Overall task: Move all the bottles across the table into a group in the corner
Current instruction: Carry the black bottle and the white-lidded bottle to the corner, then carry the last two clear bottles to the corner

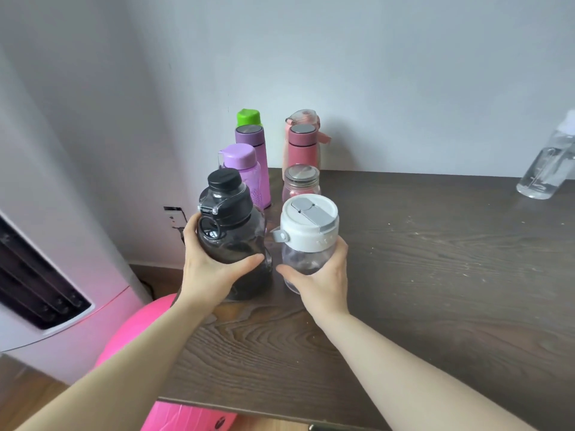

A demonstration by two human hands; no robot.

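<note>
My left hand (208,269) grips a large dark smoky bottle (231,234) with a black cap, standing at the table's left edge. My right hand (320,278) holds a clear bottle (306,241) with a white and grey lid beside it. Behind them in the far left corner stand a light purple bottle (245,169), a purple flask (250,138), a green-capped bottle (248,117), a pink flask (301,147), a pink clear-lidded bottle (303,116) and a pink jar (301,183) with a metal lid. A clear bottle (547,163) stands at the far right.
The dark wooden table (435,275) meets a white wall at the back. Left of the table stand a white appliance (46,275) and a bright pink ball (149,321) on the floor. A wall socket (174,217) sits by the left edge.
</note>
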